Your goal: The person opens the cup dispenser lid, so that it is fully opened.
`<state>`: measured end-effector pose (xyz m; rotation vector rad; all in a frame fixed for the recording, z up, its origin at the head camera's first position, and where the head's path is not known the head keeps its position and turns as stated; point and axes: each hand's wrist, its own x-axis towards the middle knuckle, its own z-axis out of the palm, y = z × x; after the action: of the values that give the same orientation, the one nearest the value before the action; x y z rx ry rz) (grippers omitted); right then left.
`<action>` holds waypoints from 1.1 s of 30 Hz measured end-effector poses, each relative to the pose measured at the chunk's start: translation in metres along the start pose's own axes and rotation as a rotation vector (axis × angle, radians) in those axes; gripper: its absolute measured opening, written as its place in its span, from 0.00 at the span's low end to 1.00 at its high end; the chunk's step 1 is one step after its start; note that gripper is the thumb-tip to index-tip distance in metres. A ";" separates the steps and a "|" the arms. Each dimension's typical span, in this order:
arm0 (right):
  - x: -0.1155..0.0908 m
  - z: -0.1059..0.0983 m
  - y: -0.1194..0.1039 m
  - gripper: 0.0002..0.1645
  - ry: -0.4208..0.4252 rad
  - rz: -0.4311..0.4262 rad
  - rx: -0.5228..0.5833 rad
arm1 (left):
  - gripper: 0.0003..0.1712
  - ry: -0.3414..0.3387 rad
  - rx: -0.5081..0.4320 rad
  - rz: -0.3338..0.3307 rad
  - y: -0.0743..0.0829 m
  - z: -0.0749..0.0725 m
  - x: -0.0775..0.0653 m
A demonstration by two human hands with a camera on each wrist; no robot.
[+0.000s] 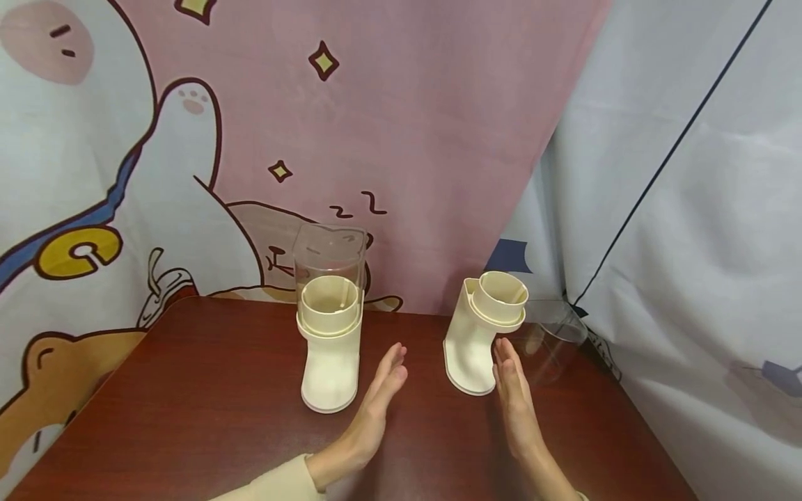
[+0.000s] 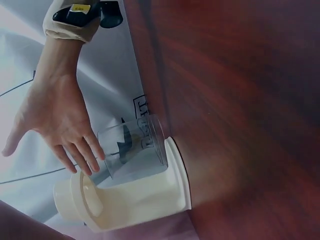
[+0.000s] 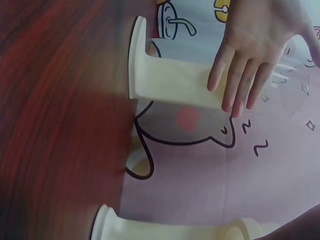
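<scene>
Two cream plastic stands, each with a round collar on top and a curved foot, stand upright on the table. The left stand (image 1: 331, 376) carries a clear container (image 1: 328, 247) over its collar. The right stand (image 1: 466, 348) has an uncovered collar, and a second clear container (image 1: 551, 341) is on the table beside it. My left hand (image 1: 372, 414) is held out with straight fingers to the right of the left stand, holding nothing. My right hand (image 1: 516, 407), fingers also straight, is beside the right stand; the left wrist view shows this right hand (image 2: 65, 115) with palm showing and fingers spread.
The dark red-brown wooden table (image 1: 207, 410) runs back to a pink and white cartoon curtain (image 1: 438, 139). A pale curtain (image 1: 689, 243) hangs along the right side, close to the loose clear container.
</scene>
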<state>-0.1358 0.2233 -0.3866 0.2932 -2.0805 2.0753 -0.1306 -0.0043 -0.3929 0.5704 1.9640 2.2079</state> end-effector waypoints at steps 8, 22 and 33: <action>-0.001 0.022 0.004 0.47 -0.033 -0.049 -0.012 | 0.38 0.064 -0.104 0.017 0.004 -0.028 -0.024; 0.013 0.070 0.003 0.48 -0.141 -0.057 -0.005 | 0.38 0.224 -0.080 0.049 0.002 -0.075 -0.047; 0.029 0.138 0.001 0.49 -0.319 -0.096 0.002 | 0.41 0.331 -0.015 0.117 0.014 -0.105 -0.023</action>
<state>-0.1636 0.0850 -0.3804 0.7531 -2.1827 2.0870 -0.1456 -0.1117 -0.3922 0.3417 2.1104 2.5250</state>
